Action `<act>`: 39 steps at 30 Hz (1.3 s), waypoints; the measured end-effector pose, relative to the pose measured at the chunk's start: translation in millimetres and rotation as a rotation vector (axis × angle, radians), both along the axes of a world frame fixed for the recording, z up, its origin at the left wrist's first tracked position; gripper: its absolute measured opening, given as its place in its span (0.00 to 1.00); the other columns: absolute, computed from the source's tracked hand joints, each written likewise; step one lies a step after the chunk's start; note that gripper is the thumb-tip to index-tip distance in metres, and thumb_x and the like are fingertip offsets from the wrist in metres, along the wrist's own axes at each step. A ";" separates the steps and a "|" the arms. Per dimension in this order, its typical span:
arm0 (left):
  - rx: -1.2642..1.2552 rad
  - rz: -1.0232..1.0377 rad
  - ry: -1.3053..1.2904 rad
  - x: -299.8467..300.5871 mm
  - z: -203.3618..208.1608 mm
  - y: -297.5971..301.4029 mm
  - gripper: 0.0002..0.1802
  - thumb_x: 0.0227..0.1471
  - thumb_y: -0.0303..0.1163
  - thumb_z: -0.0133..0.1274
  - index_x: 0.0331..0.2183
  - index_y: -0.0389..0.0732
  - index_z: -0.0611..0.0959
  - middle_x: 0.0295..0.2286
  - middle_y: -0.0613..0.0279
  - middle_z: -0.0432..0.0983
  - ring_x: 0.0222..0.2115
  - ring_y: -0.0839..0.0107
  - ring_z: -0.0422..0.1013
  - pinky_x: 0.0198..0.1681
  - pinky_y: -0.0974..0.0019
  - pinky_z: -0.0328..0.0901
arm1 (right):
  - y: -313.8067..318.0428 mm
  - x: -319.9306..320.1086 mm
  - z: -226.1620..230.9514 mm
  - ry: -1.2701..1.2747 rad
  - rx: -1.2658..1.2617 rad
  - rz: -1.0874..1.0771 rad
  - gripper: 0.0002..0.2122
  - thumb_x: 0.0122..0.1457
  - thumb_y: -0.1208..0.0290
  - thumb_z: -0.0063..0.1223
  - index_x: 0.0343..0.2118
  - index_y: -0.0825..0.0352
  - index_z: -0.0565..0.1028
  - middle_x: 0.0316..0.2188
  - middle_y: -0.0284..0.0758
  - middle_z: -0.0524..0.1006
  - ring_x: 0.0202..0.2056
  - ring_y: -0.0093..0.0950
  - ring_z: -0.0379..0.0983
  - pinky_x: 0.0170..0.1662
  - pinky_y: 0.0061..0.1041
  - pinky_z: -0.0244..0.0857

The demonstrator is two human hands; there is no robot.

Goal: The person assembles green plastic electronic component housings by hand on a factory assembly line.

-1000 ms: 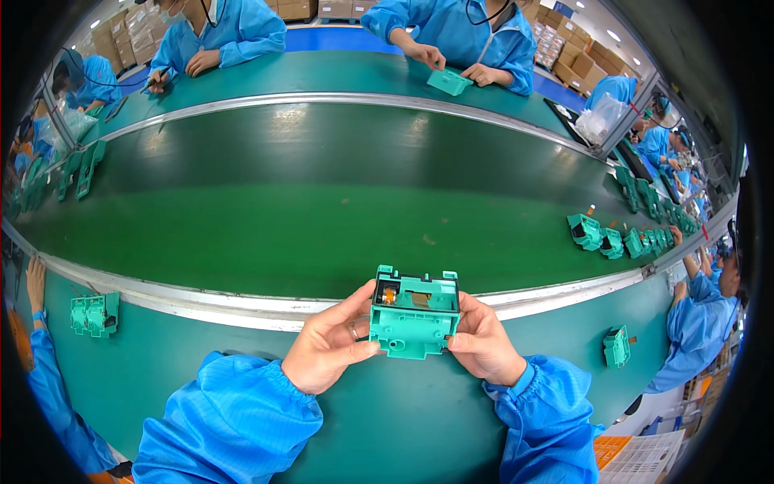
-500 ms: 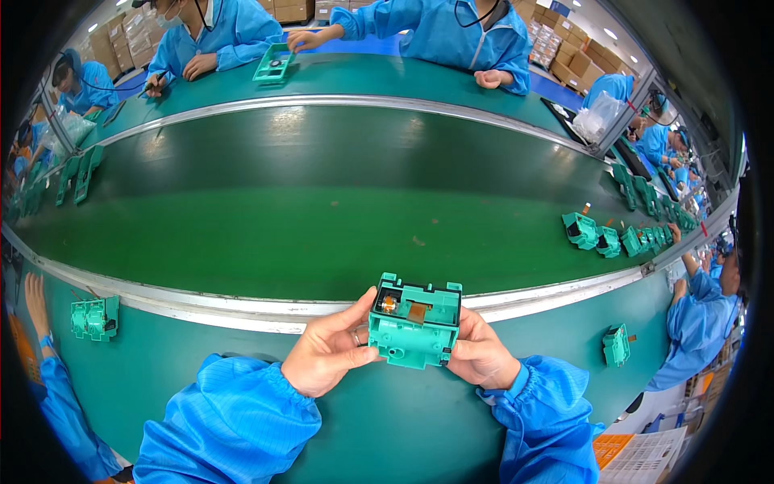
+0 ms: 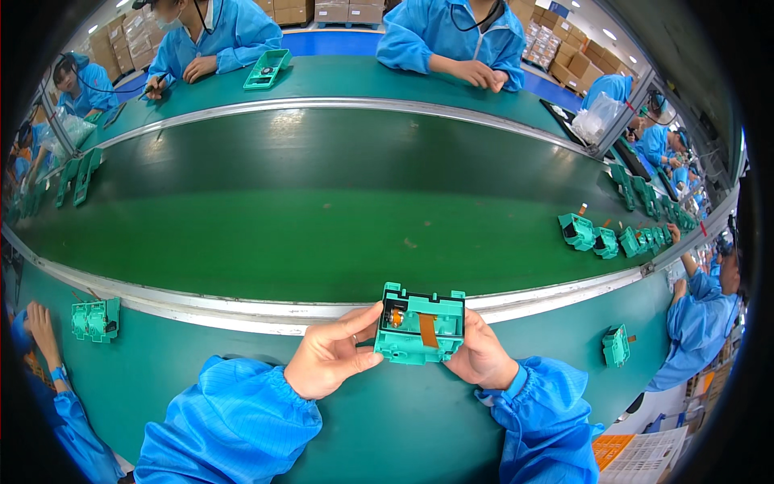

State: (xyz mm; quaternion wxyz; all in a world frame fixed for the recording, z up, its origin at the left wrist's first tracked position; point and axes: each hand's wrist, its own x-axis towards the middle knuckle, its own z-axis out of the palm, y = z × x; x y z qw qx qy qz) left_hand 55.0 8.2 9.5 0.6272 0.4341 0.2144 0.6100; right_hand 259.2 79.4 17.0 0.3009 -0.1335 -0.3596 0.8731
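Note:
Between my two hands is a green plastic housing (image 3: 409, 348), held just above the near edge of the work surface. Its upper side faces me, showing a black-edged recess, a small copper-coloured part at the left and an orange-brown flat ribbon cable (image 3: 428, 330). My left hand (image 3: 334, 352) grips its left side, thumb in front. On the opposite side my right hand (image 3: 482, 352) pinches the edge, with some fingertips hidden behind the housing. Similar green housings rest on the table to the left (image 3: 95, 320) and to the right (image 3: 616, 346).
A metal rail (image 3: 242, 315) divides my table from the green conveyor belt (image 3: 322, 234). Several green housings (image 3: 577, 231) stand on the belt's right end. Across it, co-workers in blue sit by a green tray-like cover (image 3: 267, 69). A co-worker's hand (image 3: 42, 327) is at the far left.
The housing has tipped in my hands, so its recess and ribbon show more. Across the belt, a co-worker's hand has left the green cover. The housings on the belt have shifted slightly left.

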 end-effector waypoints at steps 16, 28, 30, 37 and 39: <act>-0.307 -0.079 0.009 0.4 13.4 4.5 0.46 0.42 0.34 0.56 0.57 0.44 0.46 0.52 0.49 0.52 0.51 0.59 0.55 0.52 0.58 0.53 | -26.4 -14.3 22.9 -0.250 0.296 -0.249 0.14 0.57 0.76 0.41 0.46 0.73 0.62 0.33 0.34 0.75 0.36 0.17 0.67 0.41 0.17 0.60; -0.148 0.258 0.393 -9.1 35.0 -12.7 0.47 0.34 0.23 0.60 0.54 0.40 0.53 0.47 0.53 0.60 0.48 0.64 0.59 0.49 0.63 0.56 | -29.4 -20.1 21.8 -0.507 0.772 -0.385 0.11 0.53 0.79 0.48 0.39 0.73 0.68 0.32 0.38 0.75 0.36 0.25 0.72 0.39 0.20 0.64; -0.052 0.503 0.810 -25.8 52.1 -25.3 0.45 0.29 0.30 0.63 0.51 0.35 0.61 0.42 0.52 0.66 0.44 0.64 0.64 0.49 0.65 0.56 | -27.8 -14.7 20.2 -0.514 0.725 -0.387 0.10 0.53 0.79 0.47 0.38 0.73 0.69 0.31 0.38 0.75 0.35 0.24 0.72 0.39 0.20 0.65; -0.276 0.975 1.654 -126.5 46.0 -103.4 0.36 0.25 0.33 0.58 0.44 0.37 0.72 0.40 0.43 0.64 0.42 0.51 0.61 0.48 0.59 0.56 | -21.9 -16.5 11.6 -0.552 0.707 -0.450 0.06 0.52 0.79 0.48 0.33 0.72 0.71 0.29 0.37 0.75 0.33 0.22 0.72 0.38 0.19 0.64; -0.354 1.081 1.751 -156.4 38.5 -124.9 0.33 0.30 0.29 0.55 0.46 0.38 0.70 0.44 0.41 0.61 0.46 0.49 0.58 0.51 0.58 0.52 | -20.0 -14.1 18.1 -0.568 0.734 -0.468 0.05 0.52 0.79 0.48 0.33 0.71 0.71 0.29 0.36 0.75 0.33 0.22 0.72 0.38 0.19 0.64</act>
